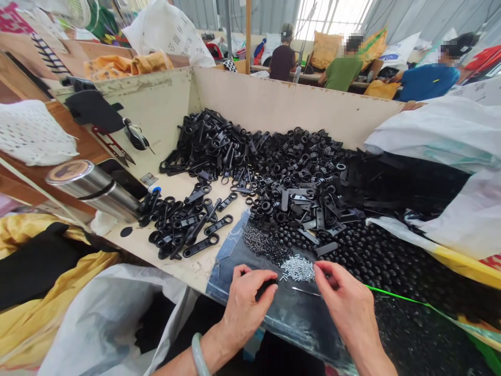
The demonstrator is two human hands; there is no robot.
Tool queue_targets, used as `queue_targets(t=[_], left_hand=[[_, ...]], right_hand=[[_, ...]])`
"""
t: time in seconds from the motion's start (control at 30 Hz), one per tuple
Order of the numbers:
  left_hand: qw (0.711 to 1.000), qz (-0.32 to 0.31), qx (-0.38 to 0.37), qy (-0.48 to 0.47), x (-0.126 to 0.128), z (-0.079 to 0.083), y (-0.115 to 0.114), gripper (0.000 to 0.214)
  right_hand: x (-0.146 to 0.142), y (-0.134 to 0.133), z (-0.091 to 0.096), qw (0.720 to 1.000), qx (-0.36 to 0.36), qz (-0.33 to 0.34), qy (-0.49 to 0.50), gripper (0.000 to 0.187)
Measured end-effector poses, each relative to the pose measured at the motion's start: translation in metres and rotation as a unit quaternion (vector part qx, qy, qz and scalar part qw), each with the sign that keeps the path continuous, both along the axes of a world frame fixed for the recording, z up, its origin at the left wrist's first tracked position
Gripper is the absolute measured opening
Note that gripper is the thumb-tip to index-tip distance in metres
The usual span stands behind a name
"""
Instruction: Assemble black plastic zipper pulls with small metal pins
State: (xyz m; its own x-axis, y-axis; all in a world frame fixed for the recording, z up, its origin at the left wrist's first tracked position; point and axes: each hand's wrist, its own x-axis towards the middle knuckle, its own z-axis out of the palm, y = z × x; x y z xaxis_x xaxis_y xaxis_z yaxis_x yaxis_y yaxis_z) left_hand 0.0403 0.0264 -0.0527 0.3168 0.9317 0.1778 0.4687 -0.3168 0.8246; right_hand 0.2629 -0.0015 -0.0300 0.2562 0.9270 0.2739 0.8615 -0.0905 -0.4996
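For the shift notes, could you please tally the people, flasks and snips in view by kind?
People seated at the far table: 3
Steel flask: 1
Thread snips: 1
Bracelet, left wrist: 1
Total: 6

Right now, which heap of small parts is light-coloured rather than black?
The silvery pin heap, just ahead of the right hand; every other heap is black.

We've got both hands low in the view, forearms coming up from the bottom edge. Our left hand [246,300] is curled, fingers bent in toward the thumb in a loose pinch, with a bracelet on that wrist. Our right hand [346,303] sits just beside it, back up, thumb and forefinger pinched together at the tips.
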Motion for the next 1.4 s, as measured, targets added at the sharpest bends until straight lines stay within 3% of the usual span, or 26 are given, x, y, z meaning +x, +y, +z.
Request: queue_targets(t=[0.17,0.37,0.87,1.27,1.4], left_hand=[[1.000,-0.016,0.001,-0.020,0.000,0.001,0.001,0.019],[0.999,-0.026,-0.014,-0.026,-0.001,0.003,0.000,0.019],[0.995,-0.052,0.034,-0.079,-0.007,-0.006,-0.002,0.021],[0.994,-0.077,0.000,-0.073,-0.011,-0.009,-0.001,0.025],[0.995,-0.058,-0.012,-0.076,-0.010,-0.007,0.000,0.025]], right_hand=[[-0.023,-0.012,0.009,0.989,-0.005,0.030,0.147,0.025],[-0.045,-0.018,-0.001,0.963,-0.044,0.074,0.256,0.020],[-0.056,-0.016,-0.016,0.971,0.032,0.116,0.206,0.012],[-0.057,-0.021,-0.016,0.974,0.047,0.118,0.187,0.010],[-0.059,-0.020,-0.016,0.974,0.048,0.115,0.191,0.010]])
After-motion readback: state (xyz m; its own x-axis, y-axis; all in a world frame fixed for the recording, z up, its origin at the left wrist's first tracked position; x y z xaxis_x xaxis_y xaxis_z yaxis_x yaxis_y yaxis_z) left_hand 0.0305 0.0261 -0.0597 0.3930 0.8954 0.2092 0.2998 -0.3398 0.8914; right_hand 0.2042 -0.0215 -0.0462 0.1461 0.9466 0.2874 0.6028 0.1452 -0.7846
